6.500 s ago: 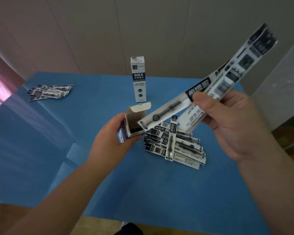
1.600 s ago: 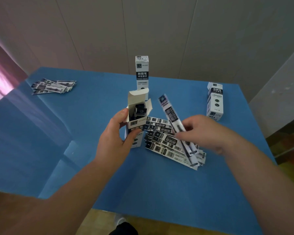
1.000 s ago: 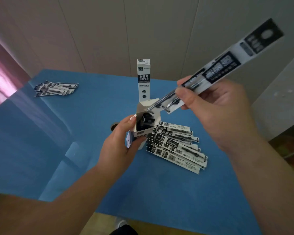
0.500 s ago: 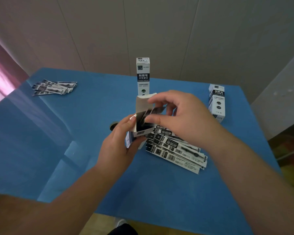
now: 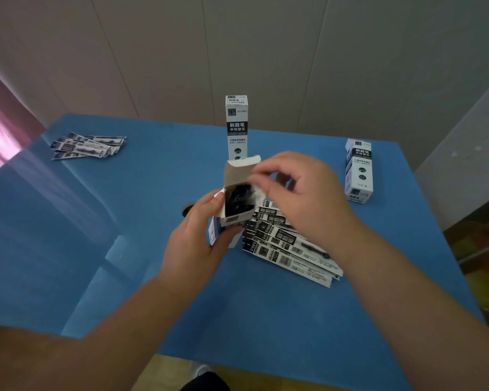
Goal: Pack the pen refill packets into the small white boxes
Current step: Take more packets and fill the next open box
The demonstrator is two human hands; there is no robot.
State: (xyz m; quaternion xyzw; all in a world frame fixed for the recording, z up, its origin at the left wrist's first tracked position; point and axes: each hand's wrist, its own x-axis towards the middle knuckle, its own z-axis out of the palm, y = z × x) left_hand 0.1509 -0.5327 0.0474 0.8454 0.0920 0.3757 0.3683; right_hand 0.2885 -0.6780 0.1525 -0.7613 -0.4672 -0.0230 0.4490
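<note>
**Open box in your left hand, right fingers at its mouth**

Your left hand (image 5: 194, 244) grips the open white box (image 5: 232, 218) from below and from its 9 o'clock side, thumb curled against the wall by the opening and fingers wrapped round the lower body. The box is tilted with its mouth facing you, and its top flap (image 5: 239, 172) stands up at 12 o'clock. Dark refill packets (image 5: 239, 198) already sit inside, their ends visible in the opening.

Your right hand (image 5: 302, 193) comes in from 3 o'clock with its fingers bent over the box's mouth, fingertips (image 5: 256, 176) at the flap and the right-hand rim. You cannot tell whether those fingers pinch anything or only touch the cardboard; the contact is blurred.

Just beside the box, at its 4 o'clock, a fanned pile of loose packets (image 5: 288, 246) lies flat on the blue table (image 5: 266, 314), partly under your right wrist. A second, smaller pile of packets (image 5: 88, 146) rests well apart at 10 o'clock, near the table's far left corner.

Behind the held box, at 12 o'clock, a tall closed box (image 5: 237, 127) stands upright on the table. Another closed box (image 5: 359, 170) stands at 2 o'clock near the right edge, leaning slightly. A dark round spot (image 5: 187, 209) shows on the table surface just at 9 o'clock of your left thumb
</note>
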